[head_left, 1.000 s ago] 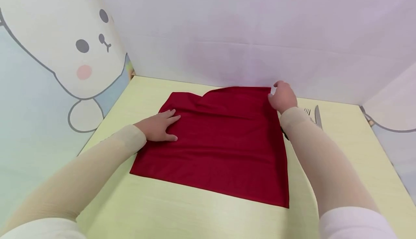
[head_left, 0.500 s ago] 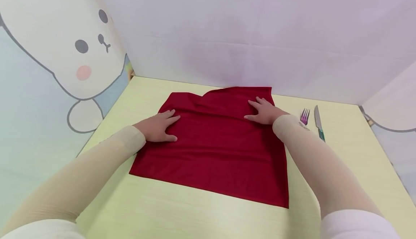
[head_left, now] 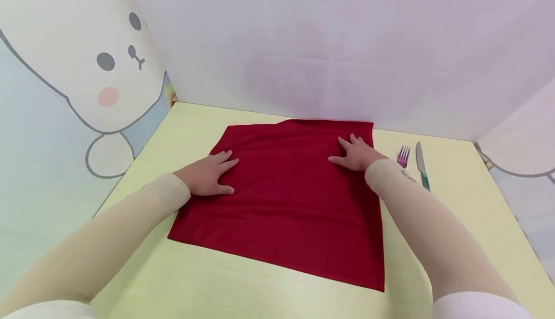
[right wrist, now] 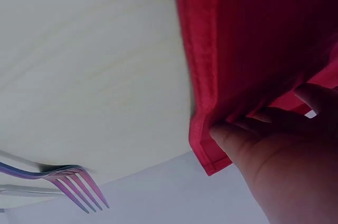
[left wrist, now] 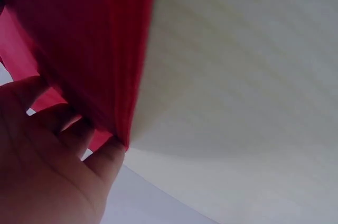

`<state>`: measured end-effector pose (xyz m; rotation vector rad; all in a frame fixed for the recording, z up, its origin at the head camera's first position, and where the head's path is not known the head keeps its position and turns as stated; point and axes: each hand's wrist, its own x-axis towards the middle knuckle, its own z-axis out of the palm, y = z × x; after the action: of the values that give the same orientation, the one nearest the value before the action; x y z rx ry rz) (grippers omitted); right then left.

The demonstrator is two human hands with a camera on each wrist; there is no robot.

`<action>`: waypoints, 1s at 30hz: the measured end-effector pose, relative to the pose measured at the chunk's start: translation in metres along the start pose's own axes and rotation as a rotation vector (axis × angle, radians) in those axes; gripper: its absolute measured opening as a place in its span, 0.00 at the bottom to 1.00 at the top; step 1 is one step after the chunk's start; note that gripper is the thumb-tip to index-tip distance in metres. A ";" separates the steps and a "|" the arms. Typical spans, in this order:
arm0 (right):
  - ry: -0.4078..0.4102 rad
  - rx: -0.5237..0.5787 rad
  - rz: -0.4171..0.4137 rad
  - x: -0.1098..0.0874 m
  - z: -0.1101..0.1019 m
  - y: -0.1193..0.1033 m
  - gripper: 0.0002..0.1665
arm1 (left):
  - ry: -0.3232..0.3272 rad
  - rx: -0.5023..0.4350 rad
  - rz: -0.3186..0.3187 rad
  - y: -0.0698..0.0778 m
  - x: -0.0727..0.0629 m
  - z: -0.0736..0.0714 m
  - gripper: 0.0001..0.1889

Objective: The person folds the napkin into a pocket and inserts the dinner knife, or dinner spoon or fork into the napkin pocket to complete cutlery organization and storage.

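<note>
A red cloth (head_left: 282, 184) lies spread on the table, with low wrinkles across it. My left hand (head_left: 207, 173) rests on its left side, fingers straight and spread apart. On the right side, near the far corner, my right hand (head_left: 355, 154) rests on the cloth with its fingers spread too. The left wrist view has the left fingertips at the hem of the cloth (left wrist: 90, 39). In the right wrist view the right fingertips touch the fabric beside its stitched hem, and the far corner sticks out past them.
A purple-tinted fork (head_left: 403, 156) lies right of the cloth, its handle hidden by my right forearm. Beside it lies a knife (head_left: 420, 159) with a green handle. The pale wooden table (head_left: 464, 198) meets a light curtain (head_left: 277, 44) at the back.
My right hand has left the far right corner and come down flat on the cloth. The cloth's far edge is straighter, and its far right corner has moved right. The left hand stays on the cloth.
</note>
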<state>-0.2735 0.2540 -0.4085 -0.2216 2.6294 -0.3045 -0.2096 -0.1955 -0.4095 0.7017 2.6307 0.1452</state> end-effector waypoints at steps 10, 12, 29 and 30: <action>0.000 -0.018 -0.015 -0.006 0.000 -0.011 0.57 | 0.034 0.088 -0.057 -0.001 0.015 -0.044 0.42; 0.002 -0.019 -0.012 -0.005 0.000 -0.012 0.57 | 0.067 0.099 -0.084 -0.006 0.027 -0.059 0.39; 0.007 -0.041 -0.031 0.007 0.005 -0.009 0.57 | 0.170 -0.027 -0.187 -0.020 0.124 -0.070 0.26; 0.007 -0.044 -0.034 0.007 0.004 -0.009 0.57 | 0.180 -0.042 -0.198 -0.021 0.127 -0.069 0.23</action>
<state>-0.2768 0.2429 -0.4129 -0.2806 2.6438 -0.2600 -0.3477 -0.1508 -0.3970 0.4283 2.8413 0.2138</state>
